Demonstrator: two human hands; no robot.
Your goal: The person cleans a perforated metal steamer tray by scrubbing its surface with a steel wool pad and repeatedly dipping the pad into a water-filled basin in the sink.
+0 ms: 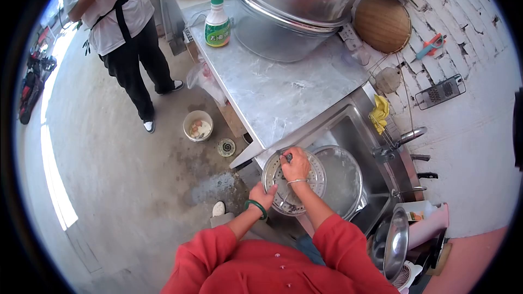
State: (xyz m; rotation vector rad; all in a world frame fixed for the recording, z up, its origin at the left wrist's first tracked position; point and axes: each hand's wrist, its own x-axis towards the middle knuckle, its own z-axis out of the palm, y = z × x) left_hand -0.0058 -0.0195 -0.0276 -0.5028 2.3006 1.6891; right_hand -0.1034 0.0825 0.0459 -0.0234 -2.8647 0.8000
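A round metal steamer plate with holes (316, 177) is tilted at the sink's near left edge. My left hand (262, 196), with a green bangle at the wrist, grips the plate's left rim. On the plate's upper part lies my right hand (296, 164), its fingers closed round a dark grey scrubber (286, 156). A silver bracelet circles the right wrist. Right of the plate, in the sink (348, 130), sits a large round metal basin (343, 177) that looks to hold cloudy water.
A grey counter (294, 87) bears a spray bottle (217, 24) and a large lidded metal pot (283, 32). Another person (122, 27) stands at the upper left. A bucket (198, 126) is on the floor. Metal bowls (396, 245) stand at lower right, below a faucet (411, 135).
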